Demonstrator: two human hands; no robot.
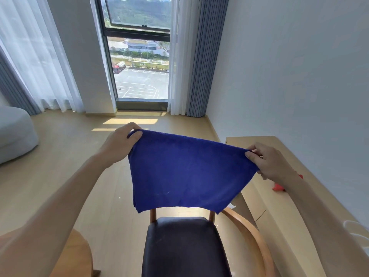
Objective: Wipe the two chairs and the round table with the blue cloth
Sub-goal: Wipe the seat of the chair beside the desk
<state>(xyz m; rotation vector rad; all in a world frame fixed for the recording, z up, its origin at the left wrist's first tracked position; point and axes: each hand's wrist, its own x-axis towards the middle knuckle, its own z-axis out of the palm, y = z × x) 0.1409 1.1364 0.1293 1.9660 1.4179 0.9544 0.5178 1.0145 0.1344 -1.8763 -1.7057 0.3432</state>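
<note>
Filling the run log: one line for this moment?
left hand: pinches blue cloth corner | right hand: pinches other corner | cloth: spread above chair | wiping: not begun

Both forearms were in view and both were bare, with no sleeve or cuff showing on either up to the bottom corners of the frame. The left hand (117,141) wore no glove, and no ring showed on its visible fingers. Its wrist carried no watch or band. The right hand (268,161) was likewise ungloved, with no ring on the fingers that showed, and its wrist carried no strap or bracelet. Fingernails, where visible, were short and unpainted. No marking, dressing or tattoo was seen on either arm. Nothing of the trunk or other clothing came into view, so what the person wore could not be told.
</note>
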